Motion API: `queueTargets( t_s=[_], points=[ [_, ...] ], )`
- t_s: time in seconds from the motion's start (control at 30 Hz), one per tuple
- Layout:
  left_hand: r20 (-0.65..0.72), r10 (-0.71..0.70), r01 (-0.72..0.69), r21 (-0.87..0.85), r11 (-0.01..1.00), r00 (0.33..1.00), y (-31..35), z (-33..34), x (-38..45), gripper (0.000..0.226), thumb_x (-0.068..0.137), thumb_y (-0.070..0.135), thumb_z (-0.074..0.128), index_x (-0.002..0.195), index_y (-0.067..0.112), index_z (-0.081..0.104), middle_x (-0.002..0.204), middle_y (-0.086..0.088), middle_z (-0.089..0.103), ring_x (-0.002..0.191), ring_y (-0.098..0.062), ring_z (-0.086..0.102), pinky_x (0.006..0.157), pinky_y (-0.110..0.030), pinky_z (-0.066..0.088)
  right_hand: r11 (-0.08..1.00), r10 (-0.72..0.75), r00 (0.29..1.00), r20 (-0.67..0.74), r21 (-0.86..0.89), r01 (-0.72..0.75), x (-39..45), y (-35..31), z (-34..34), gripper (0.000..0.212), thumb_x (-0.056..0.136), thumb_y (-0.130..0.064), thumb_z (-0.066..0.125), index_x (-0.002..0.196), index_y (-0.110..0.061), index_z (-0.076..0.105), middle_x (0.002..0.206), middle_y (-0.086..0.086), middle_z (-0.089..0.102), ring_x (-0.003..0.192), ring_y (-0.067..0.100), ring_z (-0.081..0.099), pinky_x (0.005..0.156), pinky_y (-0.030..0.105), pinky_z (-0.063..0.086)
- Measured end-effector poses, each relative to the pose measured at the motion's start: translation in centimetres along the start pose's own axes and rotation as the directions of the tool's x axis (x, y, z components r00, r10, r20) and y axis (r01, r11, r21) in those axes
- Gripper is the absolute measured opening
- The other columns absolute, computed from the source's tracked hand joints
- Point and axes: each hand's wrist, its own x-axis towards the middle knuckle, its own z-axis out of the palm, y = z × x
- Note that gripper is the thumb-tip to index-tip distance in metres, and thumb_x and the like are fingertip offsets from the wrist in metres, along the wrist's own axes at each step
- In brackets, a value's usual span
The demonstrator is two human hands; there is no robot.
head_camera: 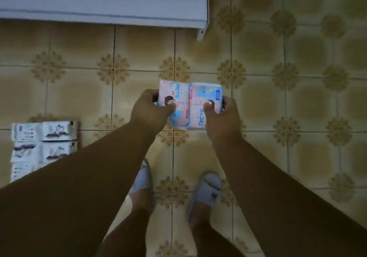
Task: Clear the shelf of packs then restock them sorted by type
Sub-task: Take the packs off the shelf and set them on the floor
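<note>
Two pink-and-blue packs printed "240" sit side by side in front of me, above the floor. My left hand (151, 109) grips the left pack (176, 98), thumb on its face and fingers behind its left edge. The right pack (202, 102) is held the same way by my right hand (222, 115), thumb on top. The two packs touch along their inner edges. The white shelf (103, 0) lies across the top left, its top surface bare.
Several white packs with dark prints (43, 141) lie in a neat block on the tiled floor (288, 102) at the left, partly hidden by my left forearm. My feet in pale slippers (204, 191) stand below the hands. The shelf's corner leg (201, 33) reaches the floor.
</note>
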Motion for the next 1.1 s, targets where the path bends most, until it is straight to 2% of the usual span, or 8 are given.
queueTargets(
  t_s=[0.27, 0.47, 0.57, 0.67, 0.73, 0.83, 0.97, 1.1],
  points=[
    [0.005, -0.108, 0.107, 0.131, 0.986, 0.994, -17.2, 8.5, 11.6, 0.04, 0.081, 0.025, 0.079, 0.115, 0.013, 0.06, 0.107, -0.001, 0.065, 0.096, -0.022, 0.066, 0.086, -0.042, 0.058, 0.992, 0.066, 0.993, 0.096, -0.109, -0.055, 9.8, 17.7, 9.1, 0.031, 0.09, -0.03, 0.065, 0.115, -0.013, 0.057, 0.103, 0.0, 0.065, 0.088, 0.019, 0.067, 0.079, 0.046, 0.059],
    [0.064, -0.15, 0.131, 0.234, 0.963, 0.987, -21.9, 10.9, 15.3, 0.047, 0.087, 0.02, 0.073, 0.13, 0.016, 0.056, 0.117, 0.0, 0.063, 0.104, -0.023, 0.065, 0.086, -0.043, 0.058, 0.978, 0.134, 0.98, 0.146, -0.181, -0.107, 13.6, 23.0, 12.3, 0.029, 0.094, -0.029, 0.059, 0.119, -0.014, 0.057, 0.108, 0.004, 0.066, 0.091, 0.02, 0.067, 0.079, 0.041, 0.059],
    [0.115, -0.179, 0.142, 0.269, 0.953, 0.977, -21.1, 10.4, 13.9, 0.052, 0.085, 0.02, 0.075, 0.134, 0.015, 0.055, 0.118, -0.001, 0.062, 0.104, -0.025, 0.064, 0.085, -0.044, 0.058, 0.959, 0.233, 0.947, 0.221, -0.216, -0.185, 12.9, 22.1, 11.8, 0.034, 0.095, -0.031, 0.058, 0.124, -0.014, 0.052, 0.115, 0.008, 0.064, 0.095, 0.025, 0.066, 0.084, 0.042, 0.058],
    [0.099, -0.152, 0.118, 0.287, 0.951, 0.983, -16.9, 8.7, 9.4, 0.052, 0.087, 0.02, 0.072, 0.135, 0.013, 0.052, 0.123, -0.003, 0.06, 0.109, -0.025, 0.062, 0.091, -0.038, 0.055, 0.948, 0.247, 0.928, 0.279, -0.266, -0.173, 9.0, 17.5, 8.8, 0.047, 0.094, -0.027, 0.06, 0.134, -0.01, 0.044, 0.125, 0.008, 0.058, 0.109, 0.028, 0.06, 0.093, 0.039, 0.051],
    [0.082, -0.049, 0.02, 0.318, 0.948, 0.995, -12.0, 7.0, 4.6, 0.047, 0.09, 0.017, 0.066, 0.135, 0.015, 0.053, 0.129, -0.003, 0.059, 0.113, -0.021, 0.06, 0.092, -0.025, 0.047, 0.957, 0.172, 0.936, 0.307, -0.277, -0.085, 5.1, 12.7, 5.7, 0.055, 0.094, -0.024, 0.061, 0.142, -0.01, 0.039, 0.136, 0.01, 0.053, 0.122, 0.029, 0.055, 0.103, 0.04, 0.044],
    [0.057, 0.086, -0.1, 0.312, 0.945, 0.995, -2.4, 3.3, -4.2, 0.044, 0.092, 0.011, 0.055, 0.134, 0.022, 0.054, 0.127, 0.005, 0.058, 0.106, -0.015, 0.06, 0.09, -0.025, 0.046, 0.966, 0.052, 0.93, 0.365, -0.255, 0.046, -1.7, 3.1, -0.5, 0.061, 0.096, -0.021, 0.058, 0.15, -0.014, 0.032, 0.149, 0.007, 0.043, 0.133, 0.024, 0.046, 0.112, 0.04, 0.036],
    [-0.038, 0.326, -0.296, 0.33, 0.896, 0.945, 12.6, -3.9, -16.7, 0.039, 0.093, 0.008, 0.051, 0.127, 0.026, 0.057, 0.117, 0.013, 0.059, 0.091, -0.008, 0.057, 0.082, -0.023, 0.044, 0.963, -0.198, 0.927, 0.318, -0.114, 0.244, -10.7, -13.5, -10.3, 0.054, 0.096, -0.02, 0.059, 0.147, -0.015, 0.04, 0.145, 0.006, 0.049, 0.129, 0.021, 0.051, 0.107, 0.041, 0.042],
    [-0.09, 0.487, -0.431, 0.347, 0.833, 0.869, 25.6, -10.0, -26.9, 0.035, 0.094, 0.011, 0.05, 0.125, 0.026, 0.058, 0.118, 0.012, 0.06, 0.093, -0.008, 0.058, 0.081, -0.024, 0.045, 0.89, -0.437, 0.866, 0.243, -0.02, 0.455, -19.1, -28.6, -18.3, 0.052, 0.096, -0.019, 0.057, 0.145, -0.017, 0.042, 0.139, 0.002, 0.053, 0.123, 0.017, 0.055, 0.104, 0.036, 0.045]
  ],
)
